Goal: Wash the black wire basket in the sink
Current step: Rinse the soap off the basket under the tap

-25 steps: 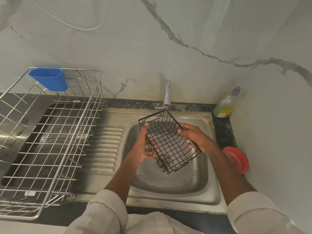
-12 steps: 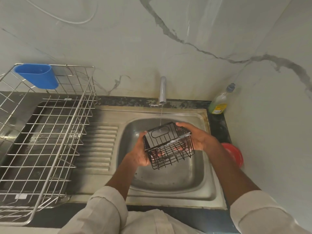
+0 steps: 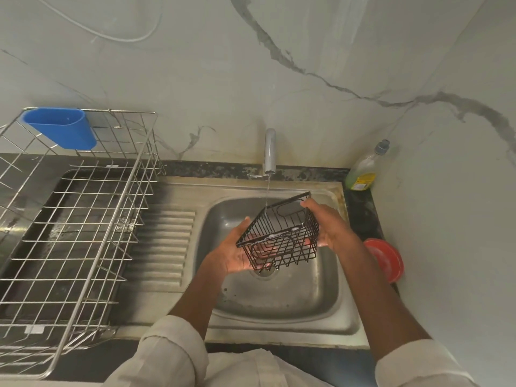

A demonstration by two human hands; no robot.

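The black wire basket [image 3: 282,236] is held up over the sink [image 3: 329,308], just under the tap [image 3: 270,150], and a thin stream of water [image 3: 267,191] falls on its back edge. The left hand [image 3: 237,254] is curled under the basket's near corner and grips it. The right hand [image 3: 328,224] is wrapped round the far side and grips it too. The basket is tilted, so its open top faces up and toward the left. To wash it well, I think the person should turn it slowly under the water so every wire gets wet, and keep it low over the sink so drops do not splash out. The basket looks empty. The sink holds only a little water near its drain [image 3: 266,272]. Left of the sink stands a big metal dish rack [image 3: 83,224] with a blue cup [image 3: 60,127] hung on its back; I cannot see anything in the cup. Right of the sink are a soap bottle [image 3: 363,170] with some yellow-green soap in it and a red lid [image 3: 386,258].
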